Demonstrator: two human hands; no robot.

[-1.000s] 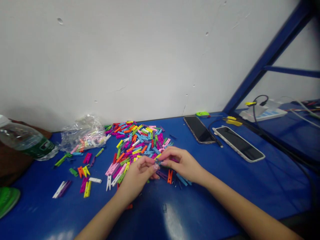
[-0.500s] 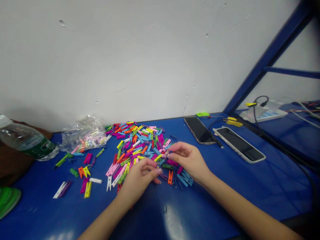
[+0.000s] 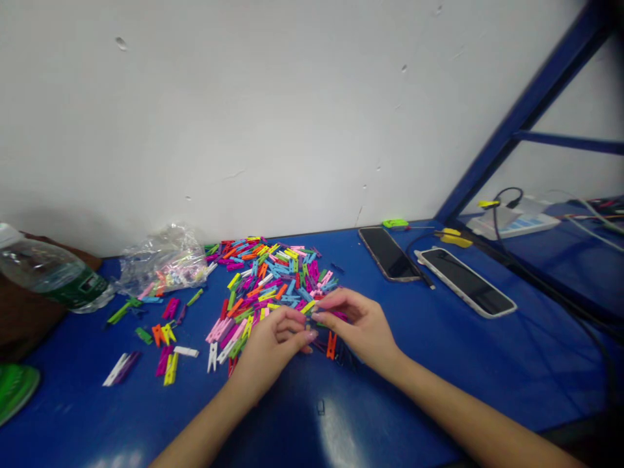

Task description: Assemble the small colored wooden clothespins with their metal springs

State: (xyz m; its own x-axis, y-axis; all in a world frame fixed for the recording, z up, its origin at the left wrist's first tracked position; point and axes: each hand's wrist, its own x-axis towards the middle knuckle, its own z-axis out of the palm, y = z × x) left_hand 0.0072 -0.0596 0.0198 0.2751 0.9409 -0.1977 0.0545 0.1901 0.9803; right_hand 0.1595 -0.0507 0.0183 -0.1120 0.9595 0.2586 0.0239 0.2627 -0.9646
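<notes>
A heap of small colourful clothespins (image 3: pixel 266 281) lies on the blue table (image 3: pixel 390 416). At the heap's front edge my left hand (image 3: pixel 273 348) is pinched, thumb against fingers. My right hand (image 3: pixel 361 331) is just beside it, also pinched, its fingertips close to the left ones. Whatever sits between the fingertips is too small and blurred to make out. An orange clothespin (image 3: pixel 331 345) lies beneath my right hand. In front of both hands is a tiny dark wire piece (image 3: pixel 320 407), perhaps a clip spring.
Scattered clothespins (image 3: pixel 170 369) and a clear plastic bag (image 3: pixel 166 260) of more pieces lie left, near a water bottle (image 3: pixel 53 273). Two phones, one dark (image 3: pixel 389 253) and one white-cased (image 3: pixel 465 281), lie right, with a black cable (image 3: pixel 550 296) and a power strip (image 3: pixel 517 224).
My right hand has moved left and slightly down, bringing its fingertips up to my left hand's. My left hand has stayed almost in place.
</notes>
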